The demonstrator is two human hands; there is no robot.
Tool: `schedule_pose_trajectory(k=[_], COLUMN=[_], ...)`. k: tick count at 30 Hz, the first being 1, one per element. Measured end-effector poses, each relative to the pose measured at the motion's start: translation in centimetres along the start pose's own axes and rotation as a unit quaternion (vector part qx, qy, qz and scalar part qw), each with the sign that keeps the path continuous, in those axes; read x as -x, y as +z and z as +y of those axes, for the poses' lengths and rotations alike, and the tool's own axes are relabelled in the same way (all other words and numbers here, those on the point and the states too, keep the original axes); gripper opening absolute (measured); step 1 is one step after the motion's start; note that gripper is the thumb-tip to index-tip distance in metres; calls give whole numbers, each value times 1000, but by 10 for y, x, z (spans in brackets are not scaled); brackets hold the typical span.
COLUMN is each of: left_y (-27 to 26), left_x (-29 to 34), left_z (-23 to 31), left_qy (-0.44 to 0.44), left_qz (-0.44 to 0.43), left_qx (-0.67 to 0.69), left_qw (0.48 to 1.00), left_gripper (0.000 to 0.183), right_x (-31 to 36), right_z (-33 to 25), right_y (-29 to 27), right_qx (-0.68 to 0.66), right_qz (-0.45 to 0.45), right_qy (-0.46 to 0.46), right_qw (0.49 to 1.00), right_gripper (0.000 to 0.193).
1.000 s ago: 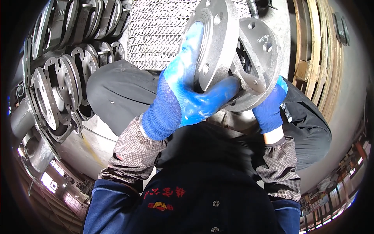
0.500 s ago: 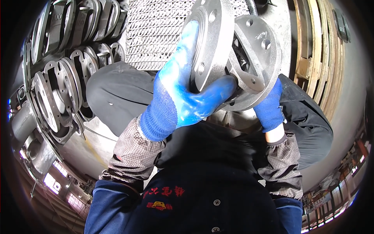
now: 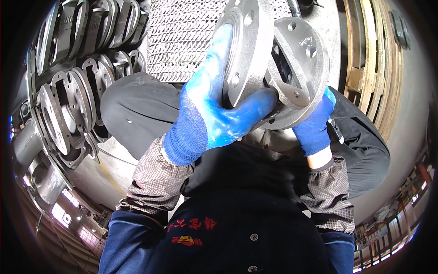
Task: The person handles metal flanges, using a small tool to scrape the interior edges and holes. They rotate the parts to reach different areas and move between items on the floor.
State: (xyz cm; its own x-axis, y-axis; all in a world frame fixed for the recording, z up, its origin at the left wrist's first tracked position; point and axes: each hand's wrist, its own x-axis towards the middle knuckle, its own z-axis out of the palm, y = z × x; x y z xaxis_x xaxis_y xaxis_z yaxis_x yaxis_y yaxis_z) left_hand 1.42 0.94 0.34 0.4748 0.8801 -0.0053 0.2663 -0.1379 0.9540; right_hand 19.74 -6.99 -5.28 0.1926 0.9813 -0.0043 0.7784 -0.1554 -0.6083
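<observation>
Fingers (image 3: 221, 48) of the blue-gloved left hand (image 3: 210, 109) clamp a grey, twin-flanged metal casting (image 3: 256, 61), upper centre; the blue-gloved right hand (image 3: 315, 123) hides its grip. Probably heavy and rigid, it suits two-handed rim holds.

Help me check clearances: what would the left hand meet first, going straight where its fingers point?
The left hand touches the flanged metal casting, so that comes first; beyond, possibly the metal mesh, but depth is unclear.
</observation>
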Motion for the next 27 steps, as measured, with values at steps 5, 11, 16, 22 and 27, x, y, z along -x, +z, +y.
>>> schedule_pose_trajectory(k=[5, 11, 16, 22, 27], left_y=[2, 3, 2, 1, 1], left_x=[-1, -1, 0, 1, -1], left_z=[-4, -5, 1, -3, -3], left_qy=[45, 48, 12, 24, 20], left_qz=[9, 21, 4, 1, -5], left_qx=[-34, -24, -17, -6, -8], left_qw=[998, 998, 1000, 1000, 1000], left_gripper=[85, 85, 72, 73, 73], right_x=[7, 4, 5, 0, 5], right_z=[15, 9, 9, 11, 12], right_y=[6, 7, 10, 11, 5], right_qx=[-49, -74, -101, -153, -124], right_qz=[9, 10, 0, -51, -25], right_qy=[32, 106, 116, 152, 105], right_qw=[998, 992, 988, 975, 986], right_gripper=[29, 21, 23, 29, 17])
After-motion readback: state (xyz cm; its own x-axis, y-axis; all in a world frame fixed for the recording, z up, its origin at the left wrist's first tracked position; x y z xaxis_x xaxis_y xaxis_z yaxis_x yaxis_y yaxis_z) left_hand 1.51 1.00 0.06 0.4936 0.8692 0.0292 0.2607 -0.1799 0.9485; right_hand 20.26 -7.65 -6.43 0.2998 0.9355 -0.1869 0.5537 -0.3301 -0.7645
